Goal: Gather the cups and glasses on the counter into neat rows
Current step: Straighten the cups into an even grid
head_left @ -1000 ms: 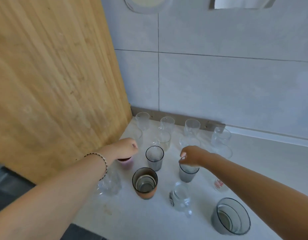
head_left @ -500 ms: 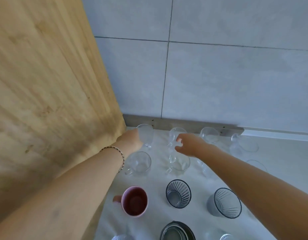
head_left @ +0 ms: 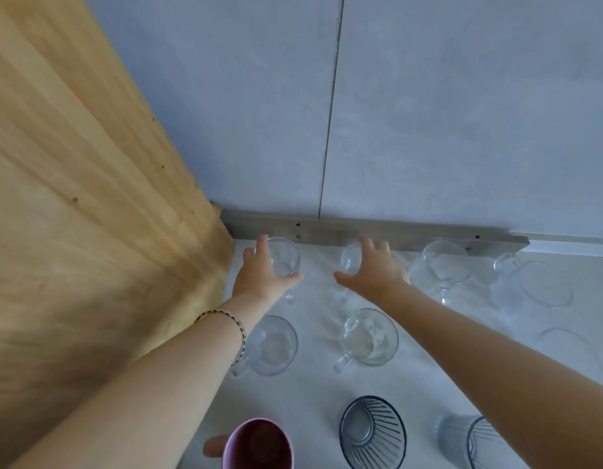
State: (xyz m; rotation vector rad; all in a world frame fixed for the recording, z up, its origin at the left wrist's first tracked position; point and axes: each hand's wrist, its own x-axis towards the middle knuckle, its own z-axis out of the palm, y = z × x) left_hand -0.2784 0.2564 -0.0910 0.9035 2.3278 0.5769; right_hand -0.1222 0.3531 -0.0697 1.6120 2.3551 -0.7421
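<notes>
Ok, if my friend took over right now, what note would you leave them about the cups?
Left hand: spread round the back-left clear glass; grip unclear.
Right hand: open, fingers straight, over the next clear glass.
Done: three rows look formed on the counter: clear glasses by the wall, clear mugs in the middle, pink mug and ribbed glasses nearest.
Left: probably straighten the back row; check the right end, which is blurred.

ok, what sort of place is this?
Probably a home kitchen, at a counter corner: a pale speckled countertop meets a grey tiled wall and a light wooden side panel, with clear glass mugs and a pink ceramic mug set out.
</notes>
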